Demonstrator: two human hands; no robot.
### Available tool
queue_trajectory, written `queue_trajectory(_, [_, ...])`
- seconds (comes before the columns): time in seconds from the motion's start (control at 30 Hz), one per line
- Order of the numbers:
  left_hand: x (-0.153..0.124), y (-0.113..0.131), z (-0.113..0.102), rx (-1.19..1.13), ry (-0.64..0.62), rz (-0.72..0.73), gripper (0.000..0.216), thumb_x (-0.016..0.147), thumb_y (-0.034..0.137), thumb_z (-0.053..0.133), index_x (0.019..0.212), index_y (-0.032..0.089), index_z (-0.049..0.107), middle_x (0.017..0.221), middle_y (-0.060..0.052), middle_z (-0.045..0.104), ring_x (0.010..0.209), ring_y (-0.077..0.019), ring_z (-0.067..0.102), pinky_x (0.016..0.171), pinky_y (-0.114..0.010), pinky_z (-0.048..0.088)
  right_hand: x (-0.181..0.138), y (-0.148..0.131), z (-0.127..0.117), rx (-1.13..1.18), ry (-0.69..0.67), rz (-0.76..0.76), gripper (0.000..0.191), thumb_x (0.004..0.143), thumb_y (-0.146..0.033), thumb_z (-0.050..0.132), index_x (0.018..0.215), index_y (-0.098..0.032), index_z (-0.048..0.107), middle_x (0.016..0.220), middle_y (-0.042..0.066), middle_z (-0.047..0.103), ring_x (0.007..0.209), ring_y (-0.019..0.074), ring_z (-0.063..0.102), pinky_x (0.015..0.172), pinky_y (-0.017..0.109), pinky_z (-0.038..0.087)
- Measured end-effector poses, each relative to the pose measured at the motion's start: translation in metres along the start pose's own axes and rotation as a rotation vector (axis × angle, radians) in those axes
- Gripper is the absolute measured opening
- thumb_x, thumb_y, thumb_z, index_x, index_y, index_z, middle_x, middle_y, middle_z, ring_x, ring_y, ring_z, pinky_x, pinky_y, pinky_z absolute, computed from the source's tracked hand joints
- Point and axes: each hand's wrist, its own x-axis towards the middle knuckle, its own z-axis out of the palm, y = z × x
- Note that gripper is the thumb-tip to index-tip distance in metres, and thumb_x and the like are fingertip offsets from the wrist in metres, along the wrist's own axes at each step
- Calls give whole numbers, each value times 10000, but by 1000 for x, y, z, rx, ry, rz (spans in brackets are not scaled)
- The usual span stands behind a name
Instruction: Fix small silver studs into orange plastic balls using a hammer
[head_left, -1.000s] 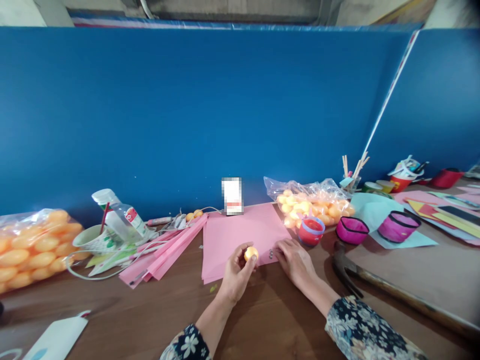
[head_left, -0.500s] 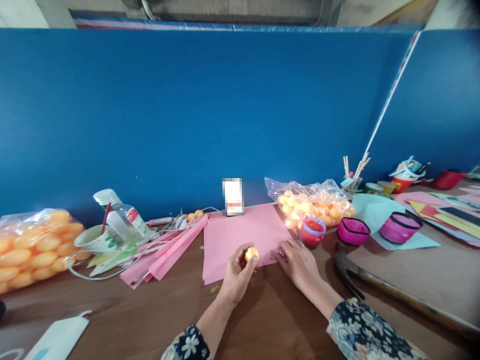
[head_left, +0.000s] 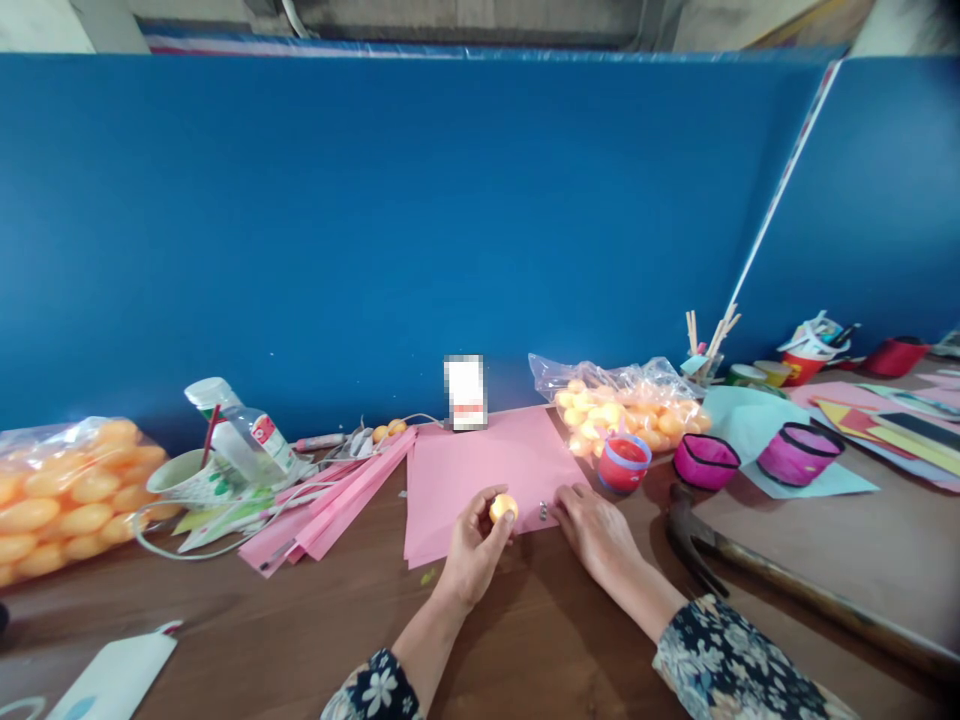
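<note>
An orange ping-pong ball [head_left: 503, 508] is pinched between the thumb and fingers of my left hand [head_left: 477, 548], over the front part of the pink paper sheets [head_left: 480, 460]. My right hand [head_left: 598, 530] rests at the sheets' right front corner with its fingers drawn together and pointing down. Whatever its fingertips may hold is hidden. Just left of those fingertips lie small shiny metal pieces [head_left: 543, 511], too small to name. A red cup with a lilac rim [head_left: 624, 462] stands behind my right hand.
Bags of orange balls lie at the left [head_left: 82, 500] and back right [head_left: 626, 415]. A hammer [head_left: 795, 580] lies right of my right arm. Near the left bag are a clear bottle [head_left: 247, 435] and pink paper strips [head_left: 330, 510]. Magenta fabric rings [head_left: 706, 461] stand right. A blue partition [head_left: 480, 200] rises behind.
My right hand's fingertips have shifted slightly right, off the small metal pieces, which now show more fully. My left hand keeps the ball in the same place.
</note>
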Motion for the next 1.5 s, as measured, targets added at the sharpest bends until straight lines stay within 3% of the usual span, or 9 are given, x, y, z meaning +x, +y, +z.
queue_trajectory(0.63, [-1, 1, 0, 34, -13, 13, 396, 763, 377, 550, 1082, 150, 488, 766, -10, 561, 654, -106, 543, 604, -219, 480, 3, 6, 2, 175, -2, -59, 188, 855, -180, 401, 746, -197, 553, 717, 31, 528, 671, 154, 517, 584, 233, 364])
queue_trajectory(0.83, [1, -5, -2, 19, -18, 36, 402, 755, 388, 558, 1083, 162, 499, 772, -7, 563, 650, -107, 548, 599, -218, 478, 4, 5, 3, 305, 74, -82, 189, 856, -216, 415, 745, -210, 568, 756, 28, 549, 720, 158, 539, 621, 242, 395])
queue_trajectory(1.07, [0, -3, -1, 33, -10, 41, 402, 751, 386, 562, 1075, 156, 504, 783, -9, 559, 641, -104, 546, 599, -222, 482, 5, 9, -1, 285, 175, -45, 162, 842, -234, 443, 949, -206, 561, 905, 56, 605, 844, 190, 557, 748, 287, 416])
queue_trajectory(1.33, [0, 2, -1, 36, -8, 14, 410, 747, 376, 565, 1083, 152, 491, 770, -2, 550, 624, -93, 541, 597, -216, 478, 3, 21, -10, 163, -20, 110, 216, 798, -419, 482, 804, -208, 529, 745, 18, 599, 635, 155, 565, 537, 236, 357])
queue_trajectory(1.5, [-1, 3, 0, 38, -6, 2, 409, 748, 376, 563, 1081, 148, 491, 762, -1, 546, 624, -90, 532, 597, -211, 474, 2, 26, -12, 227, -152, 125, 269, 719, -478, 565, 786, -219, 533, 747, 1, 606, 650, 148, 568, 525, 214, 330])
